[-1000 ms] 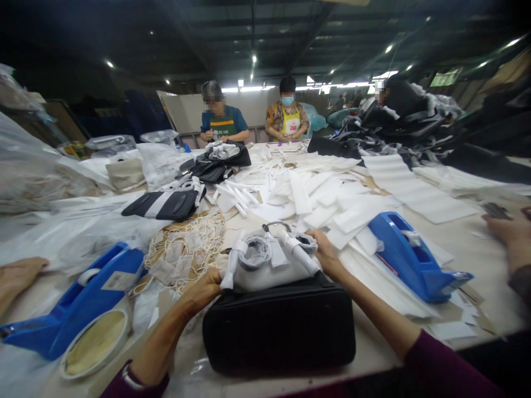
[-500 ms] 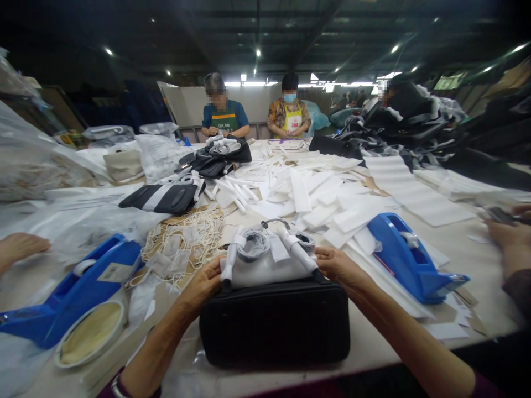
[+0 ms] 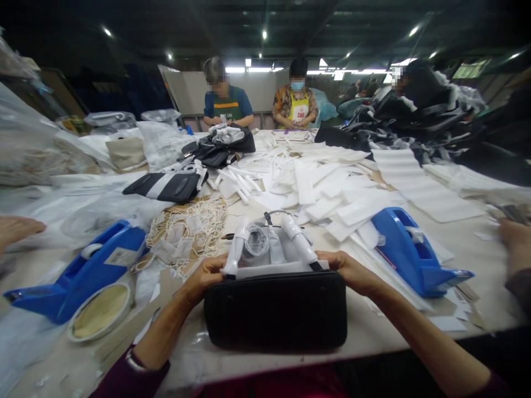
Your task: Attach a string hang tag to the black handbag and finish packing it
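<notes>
A big pale surface (image 3: 360,326) fills most of the view. At the far right of it there is a tall heap of dark bags (image 3: 435,105). Lots of white sheets (image 3: 352,213) lie in a messy spread across the middle.

The black bag (image 3: 274,312) sits at the near edge of the surface, right in front of the person, between the two hands. The step in hand looks like holding the bag steady by its two top sides. A good next move calls for both hands to work evenly, so the bag does not tip and its wrapping does not slip. The bag looks smooth and dark, with round corners and one wide side turned to the person. It seems soft but full enough to hold its shape.

A blue tape holder (image 3: 433,276) stands off to the right, well apart from the bag.

The left hand (image 3: 209,273) has its grip closed on the bag's top left side. The right hand (image 3: 344,268) has its grip curled on the top right side. Some fingertips are hidden, so how hard they squeeze is not clear.

Behind the bag's top edge, two white-wrapped handles (image 3: 298,243) lean inward, one near each hand. Between them are a clear-wrapped coil (image 3: 256,241) and, smallest, a thin wrapped strap (image 3: 276,246).
</notes>
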Motion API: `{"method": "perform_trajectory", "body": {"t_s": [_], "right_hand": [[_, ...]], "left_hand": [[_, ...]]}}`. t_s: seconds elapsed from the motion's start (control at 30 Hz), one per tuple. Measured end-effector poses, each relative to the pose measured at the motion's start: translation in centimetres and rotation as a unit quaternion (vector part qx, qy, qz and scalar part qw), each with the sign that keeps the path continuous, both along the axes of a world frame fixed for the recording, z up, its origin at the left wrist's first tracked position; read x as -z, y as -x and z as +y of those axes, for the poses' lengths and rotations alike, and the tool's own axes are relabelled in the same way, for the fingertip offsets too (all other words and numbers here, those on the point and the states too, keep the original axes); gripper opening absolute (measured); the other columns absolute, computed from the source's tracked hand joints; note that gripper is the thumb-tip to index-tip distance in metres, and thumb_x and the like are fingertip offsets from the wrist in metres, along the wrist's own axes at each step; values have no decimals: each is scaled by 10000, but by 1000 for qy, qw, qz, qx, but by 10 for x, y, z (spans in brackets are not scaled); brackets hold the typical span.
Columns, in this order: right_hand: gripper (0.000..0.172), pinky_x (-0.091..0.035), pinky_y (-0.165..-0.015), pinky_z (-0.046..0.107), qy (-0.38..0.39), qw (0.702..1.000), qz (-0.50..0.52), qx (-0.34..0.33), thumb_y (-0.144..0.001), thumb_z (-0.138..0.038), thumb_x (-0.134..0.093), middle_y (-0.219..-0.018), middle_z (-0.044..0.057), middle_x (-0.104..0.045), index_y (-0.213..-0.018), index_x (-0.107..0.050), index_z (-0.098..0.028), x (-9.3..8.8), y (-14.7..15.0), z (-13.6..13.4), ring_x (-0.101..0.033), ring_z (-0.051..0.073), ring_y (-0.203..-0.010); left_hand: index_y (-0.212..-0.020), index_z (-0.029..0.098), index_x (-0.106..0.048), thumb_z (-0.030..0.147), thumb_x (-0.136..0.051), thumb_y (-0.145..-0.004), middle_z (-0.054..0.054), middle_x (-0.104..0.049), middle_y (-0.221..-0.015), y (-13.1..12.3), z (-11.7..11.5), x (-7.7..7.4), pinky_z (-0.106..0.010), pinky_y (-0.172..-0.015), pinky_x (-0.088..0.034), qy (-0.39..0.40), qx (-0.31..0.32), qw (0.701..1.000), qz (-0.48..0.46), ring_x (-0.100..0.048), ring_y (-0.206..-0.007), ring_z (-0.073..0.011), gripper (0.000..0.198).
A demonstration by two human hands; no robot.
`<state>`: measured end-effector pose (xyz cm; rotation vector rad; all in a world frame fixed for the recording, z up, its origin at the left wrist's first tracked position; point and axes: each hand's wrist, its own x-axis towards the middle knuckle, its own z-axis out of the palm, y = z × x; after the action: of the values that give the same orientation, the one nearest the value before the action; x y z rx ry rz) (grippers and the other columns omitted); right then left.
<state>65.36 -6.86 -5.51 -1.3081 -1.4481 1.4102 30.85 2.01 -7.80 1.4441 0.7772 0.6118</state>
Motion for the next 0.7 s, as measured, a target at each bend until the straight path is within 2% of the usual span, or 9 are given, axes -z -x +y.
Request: {"method": "perform_trajectory", "body": {"t_s": [0.07,0.13,0.23,0.3,0.37,0.43,0.5,0.6,0.7], "right_hand": [[221,-480,-759,336,5,1000,1,-19,-635,-364,-745,-788,30,-622,-672,-675,-158,-3,0,-1,-595,238,-827],[293,-480,-810,358,20,999,26,-36,-677,-393,-723,-900,51,-644,-862,-692,-169,-3,0,-6,-600,262,-909],[447,-467,-869,387,40,995,83,-30,-770,-398,-650,-1076,80,-626,-1177,-581,-226,3,-6,-17,-588,275,-1019],[529,-460,-885,421,39,994,97,-10,-810,-461,-594,-1108,104,-611,-1282,-492,-248,8,-11,-25,-585,295,-1040],[675,-446,-906,456,23,997,80,-1,-787,-607,-558,-1110,128,-601,-1339,-430,-239,11,-14,-33,-567,328,-1071],[860,-462,-881,451,11,999,43,3,-701,-715,-580,-1095,130,-597,-1380,-365,-233,11,-10,-40,-564,342,-1060],[938,-498,-791,392,8,999,-2,31,-638,-685,-668,-1048,99,-605,-1390,-319,-247,10,-2,-47,-600,307,-953],[813,-493,-651,300,-2,992,-80,98,-639,-547,-730,-924,34,-620,-1312,-376,-262,8,13,-53,-609,222,-744],[579,-472,-631,266,-16,980,-125,153,-687,-509,-695,-848,-2,-616,-1165,-480,-263,11,23,-57,-581,191,-702]], "left_hand": [[-868,174,-754,202,-622,-624,-43,-671,-1033,1,-1,-2,-303,-900,-404,3,4,1000,-3,-574,-990,-259,279],[-951,157,-735,211,-599,-601,-54,-684,-969,1,-4,-3,-291,-835,-428,28,2,1000,-14,-594,-913,-242,380],[-1077,132,-683,316,-596,-640,-69,-689,-879,4,-10,-7,-282,-749,-449,75,0,996,-48,-605,-790,-218,483],[-1115,120,-662,459,-594,-698,-96,-684,-920,4,-15,-10,-313,-798,-459,78,2,994,-76,-611,-831,-240,541],[-1137,115,-646,622,-595,-693,-124,-670,-990,4,-19,-14,-360,-874,-451,62,14,994,-94,-605,-919,-284,675],[-1163,119,-626,717,-631,-613,-136,-656,-1038,3,-22,-18,-391,-914,-438,45,35,994,-91,-588,-985,-321,813],[-1193,128,-602,731,-681,-546,-136,-645,-1069,2,-22,-21,-403,-941,-421,30,57,995,-80,-568,-1036,-341,887],[-1192,142,-603,670,-750,-509,-124,-648,-1059,4,-20,-24,-403,-964,-405,32,82,993,-74,-555,-1072,-345,876],[-1163,157,-629,547,-783,-541,-102,-665,-1034,8,-17,-23,-376,-912,-439,59,110,991,-45,-577,-1033,-333,749]]}}
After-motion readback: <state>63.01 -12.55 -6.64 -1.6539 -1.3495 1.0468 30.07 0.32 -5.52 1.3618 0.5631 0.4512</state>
